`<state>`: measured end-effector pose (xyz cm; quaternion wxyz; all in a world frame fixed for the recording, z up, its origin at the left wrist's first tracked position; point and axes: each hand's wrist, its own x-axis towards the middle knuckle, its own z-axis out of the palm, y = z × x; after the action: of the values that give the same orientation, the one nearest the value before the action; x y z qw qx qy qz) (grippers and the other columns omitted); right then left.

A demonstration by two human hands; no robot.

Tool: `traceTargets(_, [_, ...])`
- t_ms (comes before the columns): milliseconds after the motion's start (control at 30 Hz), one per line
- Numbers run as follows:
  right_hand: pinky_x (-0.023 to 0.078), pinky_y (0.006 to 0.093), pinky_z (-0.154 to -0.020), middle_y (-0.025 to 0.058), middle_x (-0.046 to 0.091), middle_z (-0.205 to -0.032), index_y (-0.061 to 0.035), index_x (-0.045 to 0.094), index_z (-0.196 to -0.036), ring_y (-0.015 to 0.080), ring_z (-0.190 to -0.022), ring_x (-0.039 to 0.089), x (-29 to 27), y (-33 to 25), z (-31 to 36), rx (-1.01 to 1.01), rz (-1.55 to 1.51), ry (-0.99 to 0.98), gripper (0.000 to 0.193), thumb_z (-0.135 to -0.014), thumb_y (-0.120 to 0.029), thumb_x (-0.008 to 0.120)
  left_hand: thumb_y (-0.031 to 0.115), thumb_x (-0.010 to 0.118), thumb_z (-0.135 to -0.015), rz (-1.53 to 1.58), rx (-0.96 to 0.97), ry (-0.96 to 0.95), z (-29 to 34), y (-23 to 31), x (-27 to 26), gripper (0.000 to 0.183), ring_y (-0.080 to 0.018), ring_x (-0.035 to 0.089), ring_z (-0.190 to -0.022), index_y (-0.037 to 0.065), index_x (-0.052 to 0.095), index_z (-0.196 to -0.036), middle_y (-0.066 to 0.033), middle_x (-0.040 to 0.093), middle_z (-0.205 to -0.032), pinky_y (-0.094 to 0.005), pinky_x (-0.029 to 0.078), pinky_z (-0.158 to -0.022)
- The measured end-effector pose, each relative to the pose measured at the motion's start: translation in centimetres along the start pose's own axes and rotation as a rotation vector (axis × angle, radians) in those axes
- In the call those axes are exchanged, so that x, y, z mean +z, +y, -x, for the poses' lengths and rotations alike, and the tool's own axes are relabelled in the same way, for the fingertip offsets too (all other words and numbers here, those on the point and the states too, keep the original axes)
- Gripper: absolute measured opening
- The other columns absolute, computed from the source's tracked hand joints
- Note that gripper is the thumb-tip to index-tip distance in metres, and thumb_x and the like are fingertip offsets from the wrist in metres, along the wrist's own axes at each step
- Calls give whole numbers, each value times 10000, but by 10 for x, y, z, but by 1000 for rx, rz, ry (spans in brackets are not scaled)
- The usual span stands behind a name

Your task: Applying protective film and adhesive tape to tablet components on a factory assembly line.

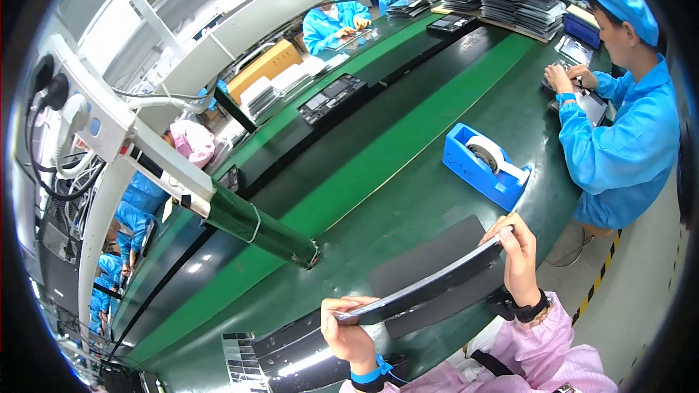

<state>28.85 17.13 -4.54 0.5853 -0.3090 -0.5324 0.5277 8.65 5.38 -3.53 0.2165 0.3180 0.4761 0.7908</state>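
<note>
A thin flat dark panel (437, 285) with a pale edge is held up, tilted, between my two hands. My left hand (351, 331) pinches its left end, and my right hand (517, 256) grips the far right end. Beneath it, a dark grey mat (429, 249) lies on the green table (346, 255). By my left hand is a glossy black sheet-like piece (295, 353), partly hidden by that hand. Beside that lies a sheet with pale strips (242, 364).
A blue tape dispenser (480, 171) stands beyond my right hand. A green-wrapped post (262, 229) rises from the table at left. Open devices (333, 98) sit on the dark lane. At right, a co-worker in blue (619, 116) handles parts; stacked panels (520, 11) lie behind.
</note>
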Motion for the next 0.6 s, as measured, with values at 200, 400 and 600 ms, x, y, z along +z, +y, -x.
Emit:
traceTargets(200, [374, 254, -712, 84, 570, -794, -23, 503, -813, 125, -750, 505, -2, 1, 2, -3, -26, 14, 183, -908, -177, 476, 385, 408, -826, -51, -6, 7, 0, 1, 4, 378, -247, 554, -617, 14, 449, -768, -181, 549, -646, -292, 416, -611])
traceTargets(400, [384, 260, -731, 93, 573, -798, -12, 511, -825, 139, -761, 524, -2, -2, 4, -3, -25, 6, 177, -899, -169, 478, 357, 458, -804, -64, 0, 43, 1, 8, 11, 337, -233, 534, -583, 26, 431, -748, -157, 524, -607, -290, 413, -601])
traceTargets(600, [385, 261, -744, 62, 563, -816, -6, 545, -820, 131, -786, 519, -3, 1, 4, 28, 20, 18, 194, -893, -178, 492, 344, 454, -812, -130, 54, 97, 0, 7, 15, 314, -204, 512, -549, 46, 405, -727, -117, 474, -573, -270, 406, -570])
